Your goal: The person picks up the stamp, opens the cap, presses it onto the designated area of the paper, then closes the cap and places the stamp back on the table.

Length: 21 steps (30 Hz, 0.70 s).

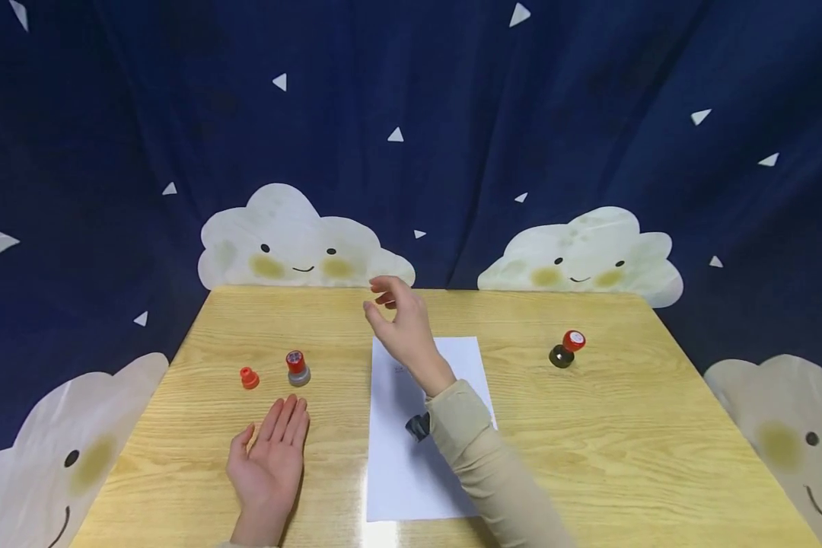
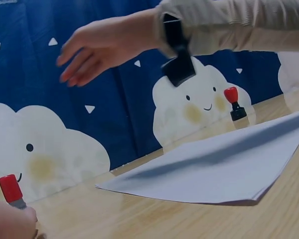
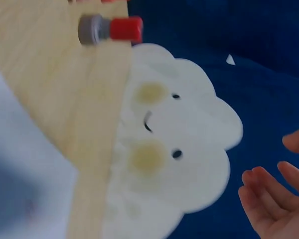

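Observation:
My left hand (image 1: 272, 460) lies palm up on the table with its fingers straight and nothing in it. Just beyond its fingertips stands a hand stamp (image 1: 297, 368) with a red handle and grey base. A small orange-red stepped piece (image 1: 250, 378) sits to the left of that stamp; its kind is unclear. Raised over the far part of a white paper sheet (image 1: 390, 472), my right hand (image 1: 406, 323) has loosely bent fingers and holds nothing. A faint small reddish mark shows on the sheet near the right forearm.
Further right on the wooden table (image 1: 623, 441) stands another stamp (image 1: 567, 349), with a red knob and black base. A dark blue curtain (image 1: 452, 91) with white clouds hangs behind the table. Over the paper, the right wrist carries a black camera (image 1: 418, 427).

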Motion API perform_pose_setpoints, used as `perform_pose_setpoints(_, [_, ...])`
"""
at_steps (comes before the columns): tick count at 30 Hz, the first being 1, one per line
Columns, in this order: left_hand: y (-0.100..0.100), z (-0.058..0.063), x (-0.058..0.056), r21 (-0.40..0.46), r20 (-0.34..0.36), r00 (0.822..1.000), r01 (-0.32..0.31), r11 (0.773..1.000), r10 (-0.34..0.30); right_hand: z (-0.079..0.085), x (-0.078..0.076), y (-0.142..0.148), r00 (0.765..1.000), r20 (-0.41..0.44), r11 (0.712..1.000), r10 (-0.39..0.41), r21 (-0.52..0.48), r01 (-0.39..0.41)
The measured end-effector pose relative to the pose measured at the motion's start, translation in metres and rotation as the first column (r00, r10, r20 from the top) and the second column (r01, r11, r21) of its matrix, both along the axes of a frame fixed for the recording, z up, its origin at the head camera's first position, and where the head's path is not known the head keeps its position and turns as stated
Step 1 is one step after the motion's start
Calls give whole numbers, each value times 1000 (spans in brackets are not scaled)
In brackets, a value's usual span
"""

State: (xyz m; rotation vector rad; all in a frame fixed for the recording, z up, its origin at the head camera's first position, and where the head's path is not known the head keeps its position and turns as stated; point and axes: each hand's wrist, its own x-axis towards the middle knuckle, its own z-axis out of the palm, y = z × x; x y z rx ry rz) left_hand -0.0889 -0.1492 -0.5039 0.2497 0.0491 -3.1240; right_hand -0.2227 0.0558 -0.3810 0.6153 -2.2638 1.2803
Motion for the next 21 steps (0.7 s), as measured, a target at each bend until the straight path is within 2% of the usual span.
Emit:
perform_pose_setpoints(3, [2, -3, 0, 48, -74, 997, -21, 999, 24, -11, -2, -18, 996, 78, 998, 38, 49, -42])
perform_pose_setpoints(5, [3, -4, 0, 66, -98, 994, -37, 997, 44, -20, -3, -29, 988, 139, 994, 60, 84, -72])
perform_pose_setpoints(8, [4, -4, -2, 62, -108, 993, -50, 997, 56, -33, -2, -44, 968, 238, 981, 84, 153, -123])
perform_pose_setpoints(12, [3, -5, -5, 36, -139, 989, -47, 998, 52, -49, 0, -61, 928, 347, 953, 134, 212, -217])
perform_pose_setpoints(18, [2, -8, -10, -6, -178, 984, -24, 1000, 23, -68, 2, -78, 875, 440, 909, 200, 250, -334])
perform_pose_setpoints(21, [0, -9, -13, -11, -175, 984, -23, 1000, 21, -73, 3, -84, 870, 456, 895, 189, 285, -344])
